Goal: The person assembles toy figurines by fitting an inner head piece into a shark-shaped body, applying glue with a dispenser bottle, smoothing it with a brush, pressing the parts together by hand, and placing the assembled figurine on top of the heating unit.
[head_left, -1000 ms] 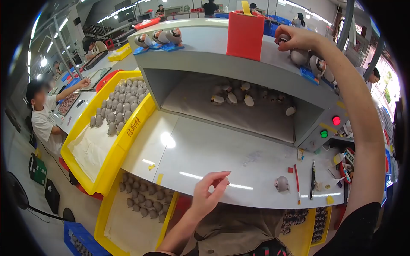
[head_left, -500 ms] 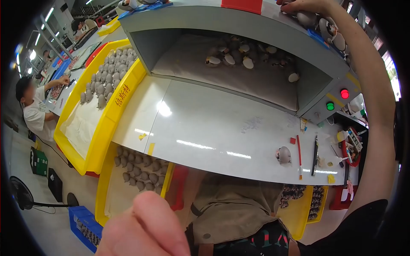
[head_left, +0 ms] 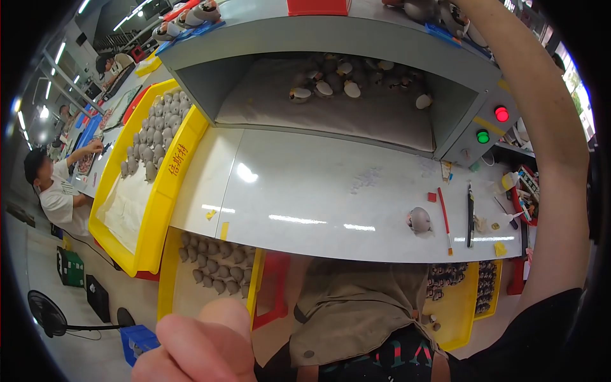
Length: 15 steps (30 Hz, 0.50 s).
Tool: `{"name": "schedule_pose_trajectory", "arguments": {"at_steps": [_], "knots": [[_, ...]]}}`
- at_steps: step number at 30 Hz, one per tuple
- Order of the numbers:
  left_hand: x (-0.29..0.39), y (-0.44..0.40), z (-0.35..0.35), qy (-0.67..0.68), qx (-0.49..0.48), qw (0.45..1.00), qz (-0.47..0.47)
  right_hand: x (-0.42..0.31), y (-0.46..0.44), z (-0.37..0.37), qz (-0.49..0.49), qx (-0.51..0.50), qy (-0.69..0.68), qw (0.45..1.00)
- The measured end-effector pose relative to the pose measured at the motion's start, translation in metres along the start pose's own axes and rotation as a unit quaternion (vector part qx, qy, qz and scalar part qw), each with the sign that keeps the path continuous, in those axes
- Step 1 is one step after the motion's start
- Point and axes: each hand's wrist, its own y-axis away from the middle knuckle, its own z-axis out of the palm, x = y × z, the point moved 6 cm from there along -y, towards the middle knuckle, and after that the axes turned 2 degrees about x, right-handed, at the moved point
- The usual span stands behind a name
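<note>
My left hand [head_left: 197, 344] is low in front of me with its fingers curled in. Whatever it may hold is hidden. My right forearm [head_left: 541, 95] stretches up to the top of the grey cabinet, and the hand itself lies beyond the upper edge of the view. Nearest to it, grey-and-white rounded figures [head_left: 452, 18] rest on a blue tray [head_left: 443, 35] on the cabinet top. One grey figure [head_left: 419, 220] lies alone on the white table [head_left: 305, 184]. More figures [head_left: 352, 89] lie in a heap inside the open cabinet [head_left: 318, 124].
Yellow trays [head_left: 167, 191] with rows of grey pieces [head_left: 159, 130] stand at left and below the table. A red brush [head_left: 444, 219] and a black tool [head_left: 471, 219] lie at right, near red and green buttons [head_left: 483, 137]. A co-worker [head_left: 60, 194] sits far left.
My view has shifted, so the cabinet sits lower and further left. My right hand, partly seen over the figures before, is now out of the picture. My left hand stays curled, slightly lower.
</note>
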Motion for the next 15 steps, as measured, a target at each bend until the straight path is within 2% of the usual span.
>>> {"name": "schedule_pose_trajectory", "arguments": {"at_steps": [3,5,8,11,13,15], "knots": [[-0.003,-0.005,0.008,-0.018,0.047,0.998,-0.042,-0.011,0.006,-0.004,-0.001,0.010,0.044,0.999],[-0.001,0.001,0.020,-0.056,0.138,0.981,-0.126,-0.011,0.005,-0.005,-0.002,0.009,0.058,0.998],[-0.038,-0.001,0.038,0.206,0.036,0.954,-0.213,-0.013,0.005,-0.004,-0.004,0.003,0.069,0.998],[-0.052,0.012,0.058,0.414,-0.039,0.844,-0.338,-0.018,0.004,-0.005,-0.011,-0.002,0.077,0.997],[-0.050,0.009,0.078,0.440,-0.036,0.747,-0.498,-0.020,0.004,-0.005,-0.012,-0.003,0.080,0.997],[-0.046,-0.006,0.096,0.459,0.098,0.706,-0.530,-0.021,0.006,-0.004,-0.013,-0.002,0.079,0.997]]}}
